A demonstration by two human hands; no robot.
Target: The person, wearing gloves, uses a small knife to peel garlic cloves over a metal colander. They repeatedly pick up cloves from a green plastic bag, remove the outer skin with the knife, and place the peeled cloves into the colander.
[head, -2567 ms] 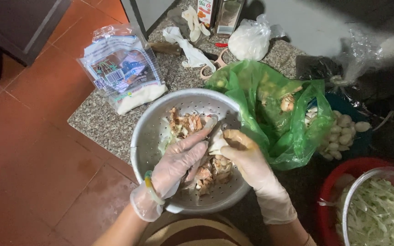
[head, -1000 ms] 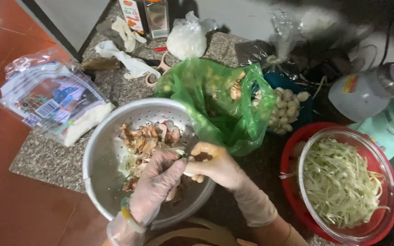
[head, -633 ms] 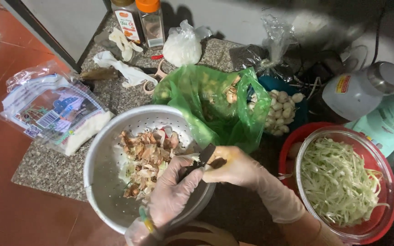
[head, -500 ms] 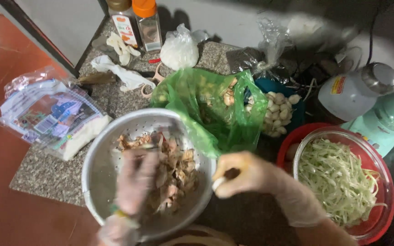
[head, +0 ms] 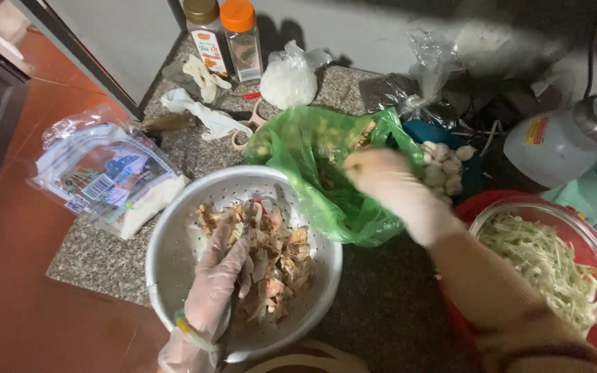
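- left hand (head: 219, 276), gloved, lies in the metal colander (head: 174, 255) at the counter's near edge, fingers loosely spread over the meat scraps (head: 278, 259).
- right hand (head: 381, 179), gloved and blurred, hovers over the green bag (head: 312, 173) just behind the colander; grip cannot be told.
- scraps lie directly under the left hand, the nearer one.

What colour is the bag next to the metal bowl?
Green. The plastic bag shows clearly in the head view.
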